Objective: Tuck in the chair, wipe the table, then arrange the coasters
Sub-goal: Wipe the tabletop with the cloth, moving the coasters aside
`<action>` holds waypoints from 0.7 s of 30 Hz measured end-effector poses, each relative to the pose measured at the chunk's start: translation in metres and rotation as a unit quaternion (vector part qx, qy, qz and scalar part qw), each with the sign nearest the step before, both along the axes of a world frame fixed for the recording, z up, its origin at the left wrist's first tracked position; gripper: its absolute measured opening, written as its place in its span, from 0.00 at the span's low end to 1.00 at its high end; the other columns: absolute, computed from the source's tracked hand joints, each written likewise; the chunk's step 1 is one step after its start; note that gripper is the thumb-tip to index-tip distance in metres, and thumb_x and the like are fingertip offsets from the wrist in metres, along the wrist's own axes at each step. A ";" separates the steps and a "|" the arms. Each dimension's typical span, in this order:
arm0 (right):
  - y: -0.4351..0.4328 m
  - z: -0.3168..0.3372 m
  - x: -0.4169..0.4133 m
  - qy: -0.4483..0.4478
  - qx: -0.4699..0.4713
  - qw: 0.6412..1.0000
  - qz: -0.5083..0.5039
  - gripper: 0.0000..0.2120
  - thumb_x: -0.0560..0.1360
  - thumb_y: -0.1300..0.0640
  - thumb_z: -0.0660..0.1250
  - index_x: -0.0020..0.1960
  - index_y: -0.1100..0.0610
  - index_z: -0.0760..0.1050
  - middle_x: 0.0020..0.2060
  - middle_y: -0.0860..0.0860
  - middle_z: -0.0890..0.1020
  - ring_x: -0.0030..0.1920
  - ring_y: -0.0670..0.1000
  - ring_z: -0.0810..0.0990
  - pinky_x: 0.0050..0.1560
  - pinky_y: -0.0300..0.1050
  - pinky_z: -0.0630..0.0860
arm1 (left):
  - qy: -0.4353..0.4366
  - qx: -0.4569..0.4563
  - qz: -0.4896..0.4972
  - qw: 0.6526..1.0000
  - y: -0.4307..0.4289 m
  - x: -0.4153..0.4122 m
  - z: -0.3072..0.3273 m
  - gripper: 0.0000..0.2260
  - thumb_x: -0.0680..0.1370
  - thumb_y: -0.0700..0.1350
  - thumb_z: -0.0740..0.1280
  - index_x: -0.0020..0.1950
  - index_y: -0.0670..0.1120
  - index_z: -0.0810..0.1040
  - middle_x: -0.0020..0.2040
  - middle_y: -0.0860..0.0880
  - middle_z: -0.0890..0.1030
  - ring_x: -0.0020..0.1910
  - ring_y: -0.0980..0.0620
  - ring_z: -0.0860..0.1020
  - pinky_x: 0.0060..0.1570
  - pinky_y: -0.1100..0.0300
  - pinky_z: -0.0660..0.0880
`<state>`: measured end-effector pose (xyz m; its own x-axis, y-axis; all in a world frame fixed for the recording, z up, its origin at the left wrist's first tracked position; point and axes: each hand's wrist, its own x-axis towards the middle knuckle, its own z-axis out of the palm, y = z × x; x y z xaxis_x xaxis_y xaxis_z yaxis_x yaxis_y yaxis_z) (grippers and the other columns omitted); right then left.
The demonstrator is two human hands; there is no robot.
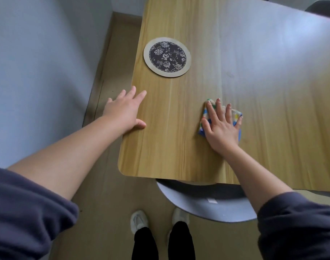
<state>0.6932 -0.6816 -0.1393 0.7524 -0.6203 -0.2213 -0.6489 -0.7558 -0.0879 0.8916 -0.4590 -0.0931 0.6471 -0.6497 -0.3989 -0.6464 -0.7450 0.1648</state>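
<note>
So the wooden table (254, 72) takes up most of the view, running from the middle up to 1 o'clock, with glare on the far half so I can't tell which bits are already wiped. The grey chair (207, 207) sits at 6 o'clock with its seat partly under the near edge, so I'd call the tucking-in pretty much done and the wiping the step in hand. The left hand (125, 111) lies flat and open over the table's 9 o'clock edge, fingers spread and holding nothing, and my guess is it's there to brace the body while leaning in. The right hand (221, 128), around 4 o'clock from the left one, is also flat with straight fingers, palm pressing down, which makes sense since spread fingers push the whole pad against the wood. The round floral coaster (167, 57) rests up at 11 o'clock, well apart from both hands, probably left alone until arranging time; it's the only one in view. The smallest thing is the folded colourful cloth (236, 114), pinned under the right palm.
</note>
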 end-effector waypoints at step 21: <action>-0.156 -0.006 0.177 -0.037 -0.004 0.997 0.065 0.28 0.79 0.37 0.43 0.78 0.37 0.45 0.79 0.43 0.44 0.79 0.53 0.39 0.73 0.65 0.34 | 0.005 -0.028 0.032 0.999 -0.176 0.082 0.014 0.48 0.66 0.66 0.72 0.77 0.61 0.45 0.79 0.47 0.42 0.77 0.40 0.41 0.72 0.38 0.50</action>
